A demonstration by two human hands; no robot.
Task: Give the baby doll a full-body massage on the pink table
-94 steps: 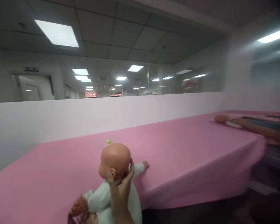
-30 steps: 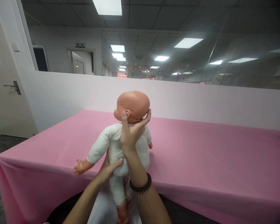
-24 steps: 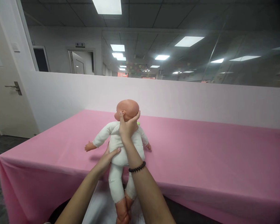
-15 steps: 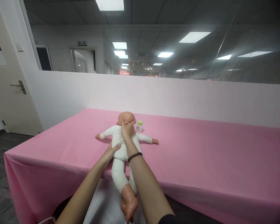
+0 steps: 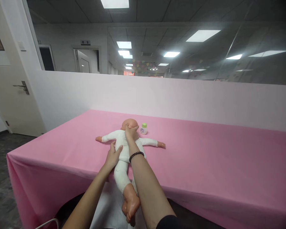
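Observation:
A baby doll (image 5: 122, 173) with a white cloth body lies on its back on the pink-covered table (image 5: 205, 159), arms spread and lower legs over the front edge. My right hand (image 5: 132, 132) is closed around its jaw and neck, hiding much of the face. At the torso's left side, my left hand (image 5: 113, 155) holds the doll, thumb over the front and fingers curled along the flank. A small clear bottle with a green cap (image 5: 143, 128) stands just right of the doll's head. My right forearm covers part of the body and one leg.
A white low wall (image 5: 181, 101) with a glass panel above it runs behind the table. A door (image 5: 16, 105) is at the far left. Pink cloth hangs down over the table's front and left edges.
The doll's head has tipped back and sits slightly lower in view. My left hand's fingers have come out from beneath the torso to its side. My right hand keeps its grip.

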